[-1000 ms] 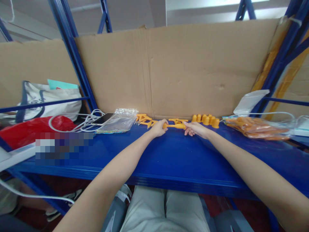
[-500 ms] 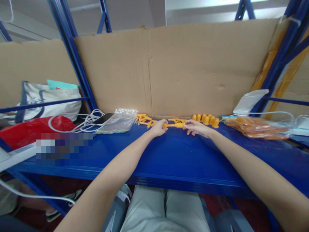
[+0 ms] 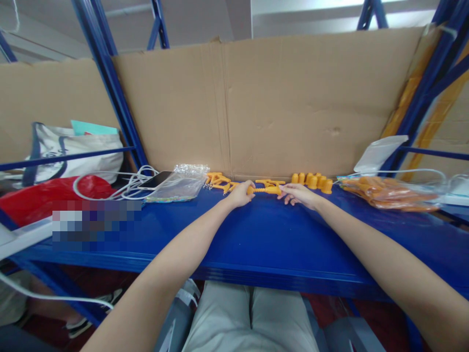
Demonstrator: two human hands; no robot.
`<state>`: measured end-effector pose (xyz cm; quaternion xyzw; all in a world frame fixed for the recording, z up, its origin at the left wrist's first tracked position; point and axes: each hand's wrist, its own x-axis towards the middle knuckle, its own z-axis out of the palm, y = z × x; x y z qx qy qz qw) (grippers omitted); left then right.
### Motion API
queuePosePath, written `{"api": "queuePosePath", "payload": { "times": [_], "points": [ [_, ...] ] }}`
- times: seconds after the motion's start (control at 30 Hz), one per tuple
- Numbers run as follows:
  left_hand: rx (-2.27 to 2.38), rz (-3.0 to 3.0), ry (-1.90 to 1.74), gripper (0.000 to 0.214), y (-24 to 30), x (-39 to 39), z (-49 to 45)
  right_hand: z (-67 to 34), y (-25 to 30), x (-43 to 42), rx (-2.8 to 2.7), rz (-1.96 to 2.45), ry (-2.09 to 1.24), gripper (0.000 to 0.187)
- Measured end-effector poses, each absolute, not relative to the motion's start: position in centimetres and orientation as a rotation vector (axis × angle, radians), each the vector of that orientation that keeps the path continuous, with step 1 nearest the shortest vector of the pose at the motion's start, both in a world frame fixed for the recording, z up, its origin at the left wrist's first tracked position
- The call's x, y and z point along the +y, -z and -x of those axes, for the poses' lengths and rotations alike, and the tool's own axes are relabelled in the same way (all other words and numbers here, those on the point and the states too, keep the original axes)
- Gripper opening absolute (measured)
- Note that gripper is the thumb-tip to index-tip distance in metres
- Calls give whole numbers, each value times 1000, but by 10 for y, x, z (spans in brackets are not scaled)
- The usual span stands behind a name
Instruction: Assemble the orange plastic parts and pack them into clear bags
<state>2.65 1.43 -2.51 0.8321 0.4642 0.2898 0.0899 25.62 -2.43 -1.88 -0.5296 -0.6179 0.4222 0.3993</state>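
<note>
Fingers curled, my left hand (image 3: 242,194) grips the left end of an orange plastic threaded rod (image 3: 259,190) held level just above the blue shelf. At the rod's right end sits an orange plastic cap (image 3: 272,189), pinched by my right hand (image 3: 299,194) between thumb and forefinger; its other fingers hang loosely bent. Whether the rod is inside the cap cannot be made out. Behind them lies a flat orange plastic piece (image 3: 270,182). Several orange frame-like parts with small metal clasps (image 3: 219,182) lie beside my left hand.
Several orange cup-shaped pieces (image 3: 312,182) stand right of centre by the cardboard wall (image 3: 278,107). A clear bag of orange parts (image 3: 392,193) lies farther right. On the left are a phone (image 3: 157,180), a clear plastic bag (image 3: 179,188), white cables (image 3: 128,185) and a red bag (image 3: 54,195).
My right hand has shifted slightly left with the orange cap, closer to my left hand. My left hand stays in place on the rod.
</note>
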Motion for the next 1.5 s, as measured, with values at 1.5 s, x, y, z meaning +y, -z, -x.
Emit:
{"api": "queuePosePath", "payload": {
  "times": [1.5],
  "points": [
    [1368,-2493,-832,24,25,16,-26,-248,18,-22,-1539,1477,-1025,46]
  ]
}}
